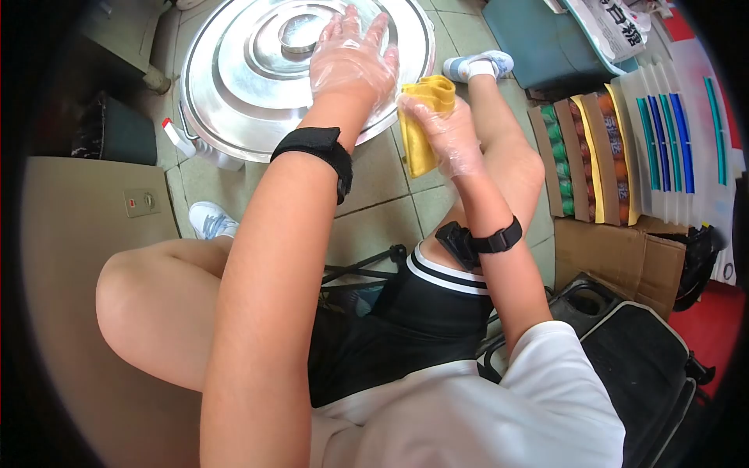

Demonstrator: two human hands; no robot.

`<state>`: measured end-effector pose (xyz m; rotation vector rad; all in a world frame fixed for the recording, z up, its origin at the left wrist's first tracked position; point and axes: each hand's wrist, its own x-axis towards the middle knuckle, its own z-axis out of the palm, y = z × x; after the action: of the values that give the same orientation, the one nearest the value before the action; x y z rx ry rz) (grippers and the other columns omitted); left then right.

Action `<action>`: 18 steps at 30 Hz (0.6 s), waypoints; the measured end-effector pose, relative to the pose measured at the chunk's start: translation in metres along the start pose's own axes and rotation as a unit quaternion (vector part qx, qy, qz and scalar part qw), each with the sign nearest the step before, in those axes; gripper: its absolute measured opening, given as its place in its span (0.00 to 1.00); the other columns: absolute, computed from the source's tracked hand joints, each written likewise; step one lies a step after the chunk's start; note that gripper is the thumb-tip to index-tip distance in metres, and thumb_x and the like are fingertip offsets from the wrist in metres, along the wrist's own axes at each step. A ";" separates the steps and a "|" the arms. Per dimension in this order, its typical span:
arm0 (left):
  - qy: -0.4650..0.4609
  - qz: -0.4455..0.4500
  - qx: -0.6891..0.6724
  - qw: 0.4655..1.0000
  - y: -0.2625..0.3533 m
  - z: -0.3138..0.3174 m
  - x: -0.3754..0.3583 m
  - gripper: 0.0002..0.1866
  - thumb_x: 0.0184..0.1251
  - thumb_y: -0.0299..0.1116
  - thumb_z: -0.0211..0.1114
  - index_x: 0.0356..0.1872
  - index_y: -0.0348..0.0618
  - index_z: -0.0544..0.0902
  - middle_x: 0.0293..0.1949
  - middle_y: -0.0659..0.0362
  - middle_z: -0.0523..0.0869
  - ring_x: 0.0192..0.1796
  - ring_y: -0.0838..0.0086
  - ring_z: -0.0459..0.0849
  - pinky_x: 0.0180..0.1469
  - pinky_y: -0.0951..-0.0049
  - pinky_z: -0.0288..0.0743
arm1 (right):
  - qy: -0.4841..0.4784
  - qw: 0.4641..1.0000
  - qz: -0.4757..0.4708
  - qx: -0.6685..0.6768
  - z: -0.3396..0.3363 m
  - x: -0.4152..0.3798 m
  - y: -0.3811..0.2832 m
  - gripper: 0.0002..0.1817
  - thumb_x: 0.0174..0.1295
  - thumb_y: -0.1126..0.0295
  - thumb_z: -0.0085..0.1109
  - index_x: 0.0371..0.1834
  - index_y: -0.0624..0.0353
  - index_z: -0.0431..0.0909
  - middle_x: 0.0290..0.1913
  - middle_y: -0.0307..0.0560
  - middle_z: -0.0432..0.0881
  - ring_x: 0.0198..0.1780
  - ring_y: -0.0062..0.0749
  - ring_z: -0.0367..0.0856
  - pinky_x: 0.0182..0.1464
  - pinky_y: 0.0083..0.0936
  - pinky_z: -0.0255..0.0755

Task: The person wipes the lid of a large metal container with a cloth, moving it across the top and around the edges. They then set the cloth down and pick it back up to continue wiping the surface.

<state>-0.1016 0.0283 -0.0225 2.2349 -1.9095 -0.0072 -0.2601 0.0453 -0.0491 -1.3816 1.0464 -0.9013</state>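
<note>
My left hand, in a clear plastic glove, lies flat with fingers spread on a shiny round metal lid. Just beside its fingers is the lid's round raised handle. My right hand, gloved the same way, grips a folded yellow cloth. That cloth hangs off the lid's right edge, above the tiled floor. Whatever the lid covers is mostly hidden beneath it. Black straps circle both my wrists.
A white bottle with a red-tipped nozzle stands by the lid's lower left. Beige cabinet is at left. On the right are a blue-grey bin, boxes of packaged goods, a cardboard box and a black bag.
</note>
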 end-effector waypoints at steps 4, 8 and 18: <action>-0.041 -0.022 -0.015 0.999 0.002 -0.008 -0.002 0.31 0.73 0.47 0.42 0.73 0.43 0.59 0.74 0.50 0.59 0.77 0.62 0.53 0.76 0.66 0.47 | 0.045 0.999 0.003 -0.014 -0.017 0.035 -0.001 0.18 0.58 0.61 0.68 0.42 0.67 0.81 0.35 0.45 0.85 0.33 0.24 0.82 0.37 0.24 0.77; 0.004 0.005 -0.003 1.000 0.000 0.006 0.003 0.31 0.73 0.47 0.42 0.73 0.44 0.59 0.74 0.50 0.59 0.77 0.63 0.53 0.76 0.66 0.46 | 0.067 0.995 0.059 -0.034 -0.029 0.077 -0.008 0.20 0.57 0.61 0.69 0.41 0.70 0.80 0.34 0.46 0.84 0.31 0.28 0.83 0.32 0.26 0.78; 0.013 -0.031 0.053 0.998 0.001 0.005 -0.002 0.30 0.75 0.53 0.39 0.76 0.62 0.55 0.76 0.50 0.56 0.77 0.59 0.54 0.77 0.66 0.44 | 0.057 0.995 0.087 0.004 -0.022 0.050 -0.006 0.21 0.58 0.61 0.69 0.43 0.69 0.80 0.35 0.46 0.84 0.32 0.28 0.82 0.34 0.26 0.77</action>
<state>-0.1035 0.0293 -0.0274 2.3502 -1.8666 0.1166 -0.2649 -0.0090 -0.0433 -1.2226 1.2281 -0.8632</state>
